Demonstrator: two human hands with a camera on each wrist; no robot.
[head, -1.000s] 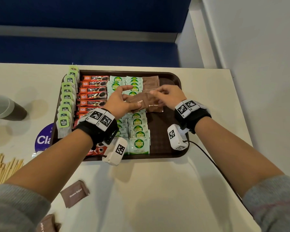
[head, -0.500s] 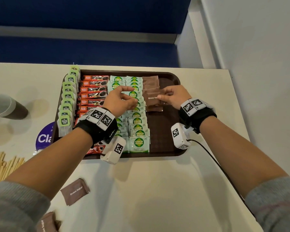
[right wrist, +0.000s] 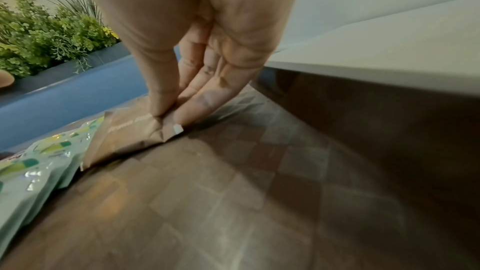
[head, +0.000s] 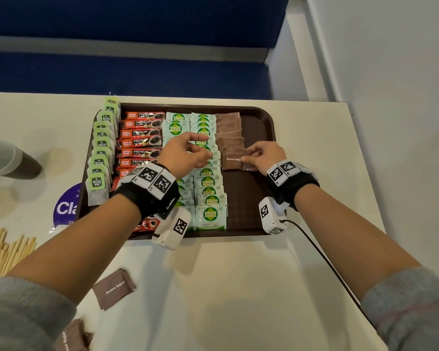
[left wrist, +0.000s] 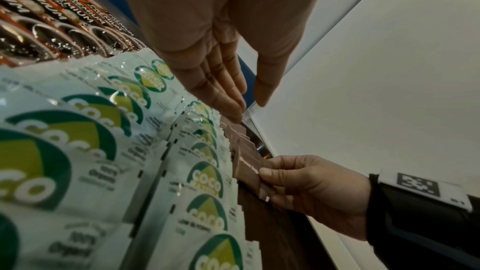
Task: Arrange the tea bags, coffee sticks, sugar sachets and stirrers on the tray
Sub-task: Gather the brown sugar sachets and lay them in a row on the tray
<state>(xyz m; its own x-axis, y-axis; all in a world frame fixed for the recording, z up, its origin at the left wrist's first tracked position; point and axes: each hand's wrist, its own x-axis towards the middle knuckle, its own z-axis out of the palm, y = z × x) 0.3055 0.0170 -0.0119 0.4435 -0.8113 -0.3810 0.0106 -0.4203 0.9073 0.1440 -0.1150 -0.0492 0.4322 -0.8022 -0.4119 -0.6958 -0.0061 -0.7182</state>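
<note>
A dark brown tray point(head: 256, 127) holds a column of green-tagged tea bags point(head: 100, 160), red coffee sticks point(head: 140, 133), two columns of green Coco sugar sachets point(head: 209, 191) and a short column of brown sugar sachets point(head: 230, 127). My right hand point(head: 249, 160) pinches the nearest brown sugar sachet point(head: 232, 160) by its right edge, low over the tray; the right wrist view shows the brown sugar sachet point(right wrist: 135, 130) touching the tray floor point(right wrist: 233, 192). My left hand point(head: 203, 150) hovers over the Coco sachets, fingers relaxed and empty, as my left hand point(left wrist: 246, 106) also looks in the left wrist view.
Loose brown sugar sachets point(head: 114, 287) lie on the white table near its front. Wooden stirrers point(head: 3, 252) are piled at the left edge, beside a paper cup point(head: 8, 159). A round blue sticker point(head: 66, 209) sits by the tray. A white wall stands to the right.
My left hand let go of the brown sachet and pulled back left over the Coco sachets. My right hand carried the sachet right and down onto the brown column's near end.
</note>
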